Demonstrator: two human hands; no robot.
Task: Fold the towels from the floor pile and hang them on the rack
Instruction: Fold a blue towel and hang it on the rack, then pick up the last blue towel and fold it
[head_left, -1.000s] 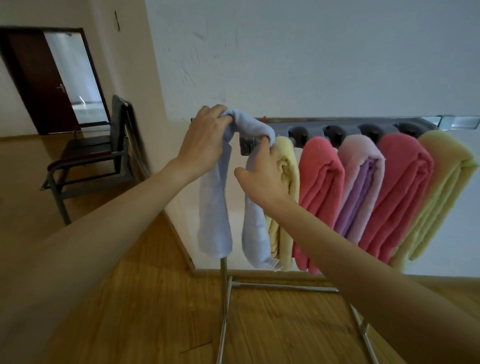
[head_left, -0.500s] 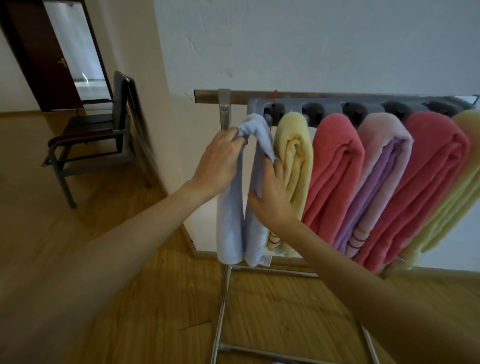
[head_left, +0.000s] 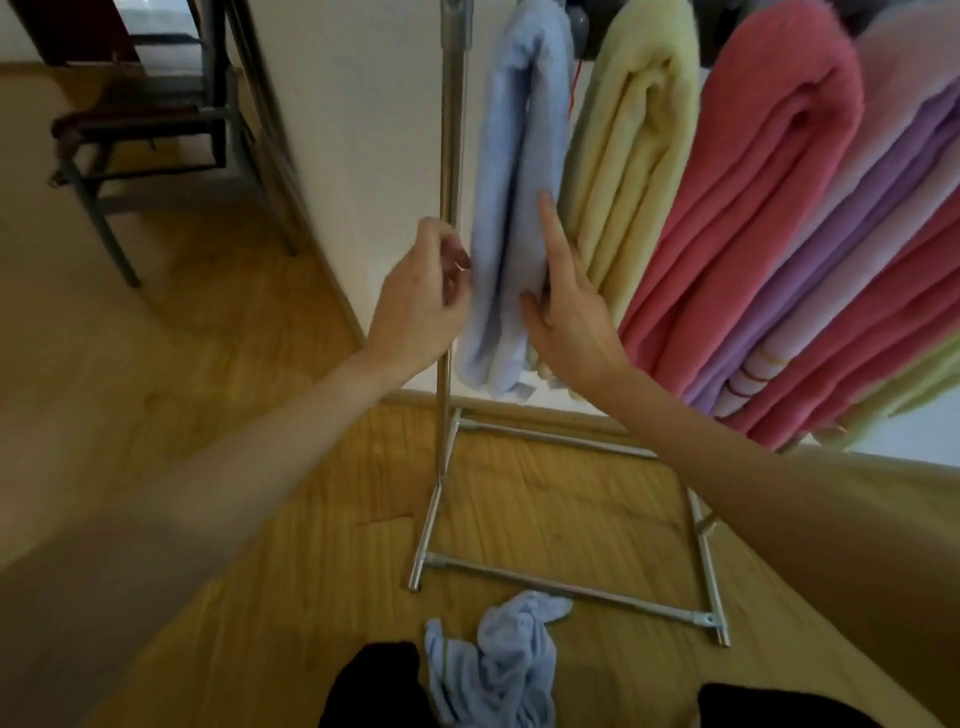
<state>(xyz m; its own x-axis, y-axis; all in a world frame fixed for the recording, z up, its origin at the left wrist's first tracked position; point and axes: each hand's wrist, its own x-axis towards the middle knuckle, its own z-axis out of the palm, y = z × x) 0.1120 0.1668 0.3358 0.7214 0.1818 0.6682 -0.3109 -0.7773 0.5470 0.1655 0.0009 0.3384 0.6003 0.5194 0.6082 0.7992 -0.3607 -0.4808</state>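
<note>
A light blue folded towel (head_left: 519, 156) hangs at the left end of the metal rack (head_left: 451, 130). My right hand (head_left: 566, 312) presses flat on its right side, index finger pointing up. My left hand (head_left: 421, 296) has curled fingers, knuckles against the towel's left edge in front of the rack's upright pole, holding nothing I can see. Another light blue towel (head_left: 498, 660) lies crumpled on the wooden floor by the rack's base.
To the right of the blue towel hang a yellow towel (head_left: 634, 145), a red towel (head_left: 753, 182) and a purple towel (head_left: 857, 260). A dark chair (head_left: 156, 130) stands at the left by the wall. The rack's base bars (head_left: 571, 592) run across the floor.
Both hands have slid down from the blue towel's top to its lower half. The left hand has let go of the fold. The view has tilted down, showing the floor towel.
</note>
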